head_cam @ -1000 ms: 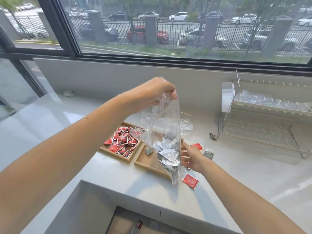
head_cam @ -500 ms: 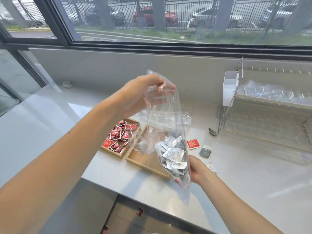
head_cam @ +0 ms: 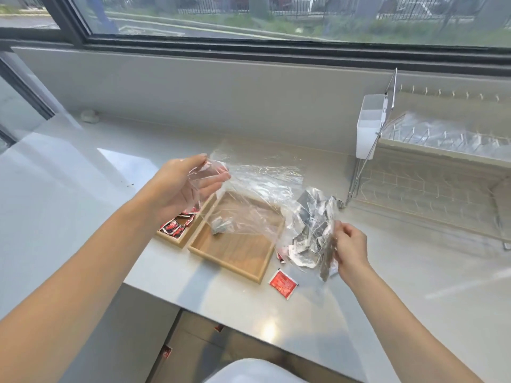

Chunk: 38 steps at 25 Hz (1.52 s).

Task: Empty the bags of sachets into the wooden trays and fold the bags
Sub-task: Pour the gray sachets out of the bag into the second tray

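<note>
Head view: left hand (head_cam: 182, 186) grips the bag (head_cam: 260, 189) mouth over the tray's (head_cam: 235, 248) far-left corner, right hand (head_cam: 349, 244) pinches its bottom right of the tray — raise that end so the sachets (head_cam: 309, 225) slide in.

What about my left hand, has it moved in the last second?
Yes. The left hand, gripping the clear bag, has come down from high above the nearly empty wooden tray to near its far left corner.

Soft, even daylight floods in through the wide dark-framed window (head_cam: 276, 20). There's a glare spot on the glossy pale grey table (head_cam: 414, 272) (faint arm shadows beside it). The clear crinkled plastic bag (head_cam: 257, 189) glints, slightly smeared, and the frame edges bow.
</note>
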### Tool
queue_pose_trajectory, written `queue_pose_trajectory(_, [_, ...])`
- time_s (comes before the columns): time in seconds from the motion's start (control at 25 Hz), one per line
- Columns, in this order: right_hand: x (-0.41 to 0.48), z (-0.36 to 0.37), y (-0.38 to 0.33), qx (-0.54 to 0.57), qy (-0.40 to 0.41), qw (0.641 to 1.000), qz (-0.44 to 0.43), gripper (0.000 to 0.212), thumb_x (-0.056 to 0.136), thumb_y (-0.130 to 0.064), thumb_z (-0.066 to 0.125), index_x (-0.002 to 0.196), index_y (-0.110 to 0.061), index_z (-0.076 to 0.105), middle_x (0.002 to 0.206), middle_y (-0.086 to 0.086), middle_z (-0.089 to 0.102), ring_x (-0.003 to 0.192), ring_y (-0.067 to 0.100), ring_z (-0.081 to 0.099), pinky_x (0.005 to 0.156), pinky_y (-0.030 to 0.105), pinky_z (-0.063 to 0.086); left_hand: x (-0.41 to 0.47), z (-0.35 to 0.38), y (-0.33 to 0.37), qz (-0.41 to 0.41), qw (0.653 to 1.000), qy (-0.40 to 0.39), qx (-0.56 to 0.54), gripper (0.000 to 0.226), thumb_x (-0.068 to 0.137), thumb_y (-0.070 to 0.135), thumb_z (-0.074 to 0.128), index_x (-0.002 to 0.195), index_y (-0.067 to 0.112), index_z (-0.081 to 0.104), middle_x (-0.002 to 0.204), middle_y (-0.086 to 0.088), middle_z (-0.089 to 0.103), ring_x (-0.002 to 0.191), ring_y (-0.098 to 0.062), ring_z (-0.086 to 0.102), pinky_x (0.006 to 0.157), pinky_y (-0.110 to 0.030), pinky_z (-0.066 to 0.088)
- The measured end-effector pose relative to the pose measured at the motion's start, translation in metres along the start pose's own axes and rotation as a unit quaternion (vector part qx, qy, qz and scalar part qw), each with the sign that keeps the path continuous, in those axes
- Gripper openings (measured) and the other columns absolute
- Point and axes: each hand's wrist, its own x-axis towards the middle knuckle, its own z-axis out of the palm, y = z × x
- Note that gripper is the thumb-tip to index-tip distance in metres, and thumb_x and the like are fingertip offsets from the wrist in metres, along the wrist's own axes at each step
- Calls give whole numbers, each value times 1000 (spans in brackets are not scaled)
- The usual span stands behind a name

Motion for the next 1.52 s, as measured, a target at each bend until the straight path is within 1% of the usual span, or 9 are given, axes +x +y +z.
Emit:
queue_pose_trajectory(0.16, [5,-8,-3,-81,19,994,-71,28,100,-25,54,77,-13,62,63,-2,53,61,15,43,60,30,36,22,-26,-9,-30,998,58,-7,16,99,15,52,83,11,51,66,-3,68,59,-16,73,52,-22,58])
queue_pose_trajectory(0.24, [3,-9,-2,-96,42,991,-78,30,100,-24,55,72,-14,60,60,-3,49,61,16,41,63,34,36,36,-38,-13,-22,998,56,24,12,99,12,53,86,10,54,64,-2,69,57,-11,71,49,-19,55])
queue_pose_trajectory(0.48, [-23,11,-8,-71,114,986,-99,28,100,-16,54,74,-13,62,66,-2,53,64,13,45,66,31,39,81,-71,-23,-45,998,-7,38,6,90,12,63,94,8,59,69,0,70,61,-9,70,54,-19,56])
queue_pose_trajectory(0.64, [-43,24,-21,-81,173,974,-125,23,100,-18,55,79,-21,65,75,-2,64,65,7,60,63,22,48,105,-89,-21,-68,993,-72,64,49,62,12,76,106,9,55,80,-4,75,76,-14,72,76,-27,60])
queue_pose_trajectory(0.72, [-46,24,-27,-106,189,967,-132,22,101,-20,54,81,-22,65,77,0,67,63,4,62,66,26,52,114,-98,-22,-48,995,-65,58,53,61,13,77,109,9,55,84,-4,76,80,-13,72,82,-29,57])
queue_pose_trajectory(0.84, [-48,28,-28,-153,178,966,-109,21,100,-17,53,82,-16,65,79,9,67,63,15,64,63,35,55,123,-109,-25,-28,996,-58,54,55,65,13,77,114,4,55,81,-3,76,80,-12,72,86,-30,57])
queue_pose_trajectory(1.0, [-48,37,-31,-145,194,964,-112,20,101,-16,51,86,-12,64,79,9,66,62,16,63,57,31,54,127,-120,-37,-13,998,-42,40,31,82,3,71,109,4,58,79,-2,76,79,-12,72,83,-26,58])
queue_pose_trajectory(1.2, [-50,37,-30,-215,169,949,-157,22,101,-17,51,84,-13,65,75,8,66,58,15,61,52,29,58,127,-121,-40,11,999,-26,34,19,87,-1,67,99,10,59,74,0,76,68,-8,71,67,-18,58])
queue_pose_trajectory(1.52, [-53,32,-38,-209,198,935,-206,22,100,-20,52,84,-14,65,72,3,66,48,8,55,44,28,50,130,-115,-47,28,999,-11,15,29,82,-2,70,104,12,58,76,-3,76,72,-12,72,71,-22,59])
